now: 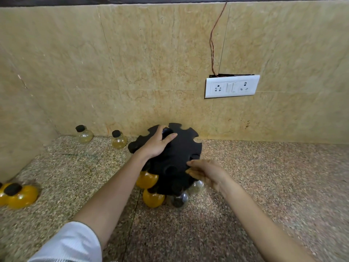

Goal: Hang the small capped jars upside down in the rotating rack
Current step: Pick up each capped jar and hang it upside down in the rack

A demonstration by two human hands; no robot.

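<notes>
A black round rotating rack [179,150] with notched slots stands on the speckled counter near the wall. My left hand [157,143] lies on its top, thumb and fingers around the central knob. My right hand [205,173], blurred, touches the rack's near right rim with fingers extended. Under the near rim hang several capped jars: two orange ones [146,179] [153,197], a dark one [179,200] and a pale one [196,187]. Two pale upright jars [84,134] [118,140] stand by the wall. Orange jars [20,195] stand at the far left.
A white switch and socket plate [232,86] is on the tiled wall above the rack, with a thin wire [212,44] running up from it. A side wall [20,120] closes the counter at the left. The granite counter [264,176] stretches right.
</notes>
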